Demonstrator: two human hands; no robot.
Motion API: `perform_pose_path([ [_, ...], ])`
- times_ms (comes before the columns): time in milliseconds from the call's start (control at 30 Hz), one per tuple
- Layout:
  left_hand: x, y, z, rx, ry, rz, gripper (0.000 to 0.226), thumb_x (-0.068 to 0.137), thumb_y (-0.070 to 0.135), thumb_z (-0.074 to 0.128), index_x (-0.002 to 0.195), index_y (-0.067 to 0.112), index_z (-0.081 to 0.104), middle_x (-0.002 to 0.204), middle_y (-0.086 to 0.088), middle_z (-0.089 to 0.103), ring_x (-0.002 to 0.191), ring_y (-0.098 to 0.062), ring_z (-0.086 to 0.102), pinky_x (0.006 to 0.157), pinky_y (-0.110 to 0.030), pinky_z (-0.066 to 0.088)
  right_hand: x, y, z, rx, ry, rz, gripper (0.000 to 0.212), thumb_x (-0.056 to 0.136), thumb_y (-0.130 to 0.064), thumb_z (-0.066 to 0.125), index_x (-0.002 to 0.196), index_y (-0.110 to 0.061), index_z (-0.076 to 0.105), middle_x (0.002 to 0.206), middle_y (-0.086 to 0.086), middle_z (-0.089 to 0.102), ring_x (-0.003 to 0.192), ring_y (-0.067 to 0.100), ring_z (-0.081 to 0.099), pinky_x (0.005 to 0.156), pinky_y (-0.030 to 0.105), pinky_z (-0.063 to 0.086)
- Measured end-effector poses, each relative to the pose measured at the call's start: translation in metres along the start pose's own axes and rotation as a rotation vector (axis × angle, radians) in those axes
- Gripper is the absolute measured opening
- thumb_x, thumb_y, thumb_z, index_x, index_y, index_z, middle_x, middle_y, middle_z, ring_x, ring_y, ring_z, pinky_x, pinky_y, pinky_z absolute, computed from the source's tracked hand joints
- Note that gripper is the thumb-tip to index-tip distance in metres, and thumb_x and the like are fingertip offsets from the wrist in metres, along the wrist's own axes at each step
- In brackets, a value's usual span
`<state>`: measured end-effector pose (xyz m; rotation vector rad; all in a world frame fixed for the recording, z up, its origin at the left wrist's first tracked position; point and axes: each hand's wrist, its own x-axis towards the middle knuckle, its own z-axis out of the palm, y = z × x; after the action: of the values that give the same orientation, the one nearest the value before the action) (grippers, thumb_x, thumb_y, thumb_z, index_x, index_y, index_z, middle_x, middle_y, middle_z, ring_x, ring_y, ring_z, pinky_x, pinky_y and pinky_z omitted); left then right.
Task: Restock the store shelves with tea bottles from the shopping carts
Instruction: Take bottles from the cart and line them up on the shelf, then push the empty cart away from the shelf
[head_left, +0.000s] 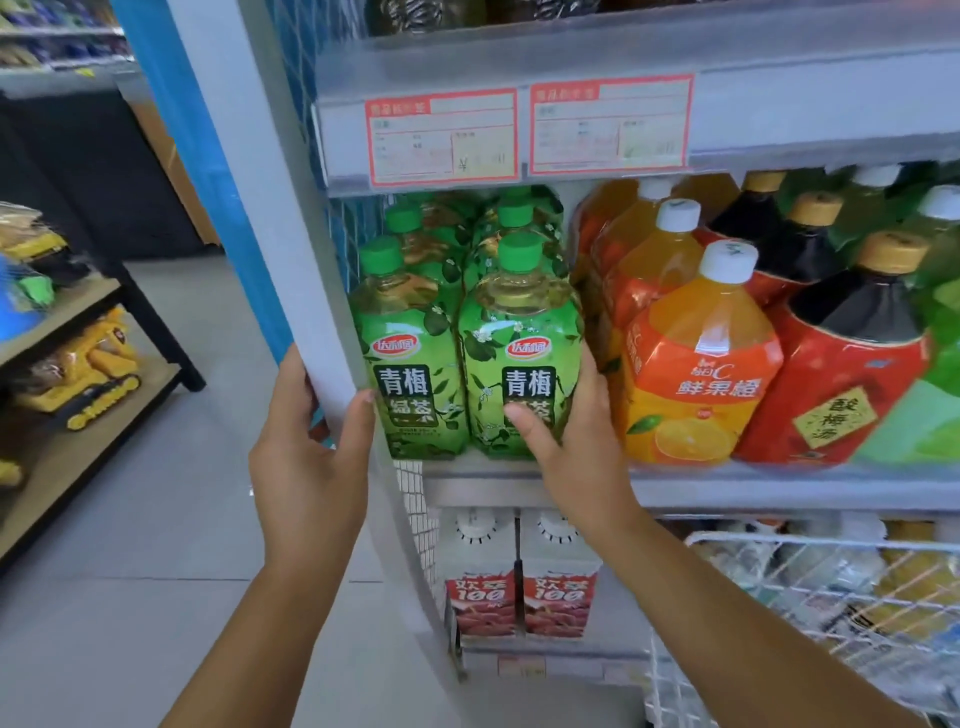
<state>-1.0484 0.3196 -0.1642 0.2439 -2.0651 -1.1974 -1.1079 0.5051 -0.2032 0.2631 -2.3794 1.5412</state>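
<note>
Nearest us, our left hand (306, 457) wrapped the white metal shelf upright (291, 249). Our right hand (566, 441) clasped the front green-labelled plastic tea bottle (519, 353) low on its body, on the grey shelf (727, 486). Full, it probably felt heavy and slick; the waist suited gripping. Behind stood more green-capped bottles (514, 215).

Both bare forearms reach up and forward, the left from low centre, the right from the lower right corner. The left hand (306, 441) is curled, thumb forward and fingers wrapped behind, in a closed grip. The right hand (571, 436) is cupped, thumb across the front, fingers tucked behind.
</note>
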Motion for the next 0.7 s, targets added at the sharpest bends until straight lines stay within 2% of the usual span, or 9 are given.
perform_pose_path([
  [100,-0.002,0.014,0.005,0.028,0.032,-0.058,0.030,0.096,0.017,0.058,0.125,0.023,0.050,0.093,0.041,0.056,0.086,0.010,0.058,0.069,-0.003,0.043,0.001,-0.003,-0.003,0.033,-0.040,0.042,0.091,0.082,-0.055,0.058,0.153,-0.021,0.012,0.153,-0.001,0.031,0.140,0.011,0.030,0.116,0.034,0.029],
  [167,-0.004,0.027,0.002,0.050,0.005,-0.140,0.022,0.098,0.018,0.055,0.118,0.019,0.048,0.088,0.038,0.056,0.081,0.007,0.058,0.065,-0.004,0.042,-0.001,-0.011,-0.009,0.046,-0.102,0.109,0.086,0.087,-0.043,0.062,0.153,-0.021,0.012,0.155,-0.002,0.031,0.140,0.007,0.031,0.116,0.028,0.026],
  [233,-0.002,0.036,-0.006,0.117,-0.070,-0.202,0.013,0.099,0.022,0.052,0.109,0.021,0.044,0.089,0.030,0.055,0.083,-0.002,0.059,0.068,-0.011,0.043,-0.010,-0.025,-0.021,-0.016,-0.167,0.189,0.078,0.094,-0.034,0.055,0.154,-0.019,0.009,0.156,0.000,0.028,0.136,0.006,0.031,0.108,0.012,0.020],
  [300,0.000,0.046,-0.017,0.180,-0.176,-0.274,0.010,0.098,0.023,0.051,0.103,0.024,0.042,0.094,0.022,0.057,0.089,-0.009,0.060,0.077,-0.023,0.046,-0.025,-0.036,-0.039,-0.075,-0.242,0.262,0.071,0.099,-0.028,0.047,0.154,-0.019,0.003,0.161,0.001,0.016,0.142,0.013,0.027,0.105,0.010,0.016],
  [333,0.001,0.053,-0.024,0.227,-0.227,-0.306,0.011,0.097,0.022,0.051,0.105,0.025,0.044,0.100,0.020,0.059,0.096,-0.014,0.062,0.081,-0.028,0.047,-0.033,-0.043,-0.050,-0.083,-0.276,0.305,0.070,0.099,-0.027,0.045,0.154,-0.021,0.001,0.161,0.000,0.013,0.143,0.017,0.026,0.107,0.014,0.019],
  [400,-0.003,0.074,-0.040,0.368,-0.368,-0.352,0.030,0.097,0.023,0.055,0.126,0.023,0.047,0.125,0.008,0.059,0.114,-0.024,0.059,0.092,-0.033,0.047,-0.049,-0.059,-0.076,-0.106,-0.333,0.400,0.068,0.100,-0.026,0.045,0.154,-0.022,0.004,0.161,0.003,0.017,0.142,0.021,0.030,0.109,0.022,0.024],
  [467,-0.021,0.108,-0.055,0.459,-0.507,-0.481,0.055,0.097,0.027,0.056,0.147,0.020,0.035,0.148,-0.001,0.046,0.130,-0.025,0.050,0.105,-0.039,0.041,-0.066,-0.083,-0.109,-0.159,-0.403,0.488,0.064,0.100,-0.028,0.045,0.153,-0.017,0.011,0.158,0.008,0.024,0.142,0.023,0.032,0.107,0.019,0.022],
  [567,-0.068,0.170,-0.079,0.383,-0.679,-0.613,0.063,0.096,0.026,0.058,0.151,0.023,0.029,0.152,0.000,0.040,0.137,-0.020,0.043,0.112,-0.041,0.039,-0.097,-0.131,-0.165,-0.281,-0.500,0.593,0.058,0.100,-0.031,0.045,0.152,-0.019,0.020,0.152,0.009,0.033,0.136,0.024,0.039,0.107,0.027,0.030],
  [700,-0.133,0.240,-0.118,0.425,-1.037,-0.617,0.056,0.097,0.028,0.054,0.149,0.030,0.031,0.150,0.004,0.040,0.133,-0.013,0.045,0.108,-0.032,0.040,-0.148,-0.182,-0.249,-0.385,-0.580,0.736,0.052,0.100,-0.035,0.044,0.148,-0.019,0.029,0.148,0.007,0.037,0.130,0.022,0.045,0.105,0.029,0.033],
])
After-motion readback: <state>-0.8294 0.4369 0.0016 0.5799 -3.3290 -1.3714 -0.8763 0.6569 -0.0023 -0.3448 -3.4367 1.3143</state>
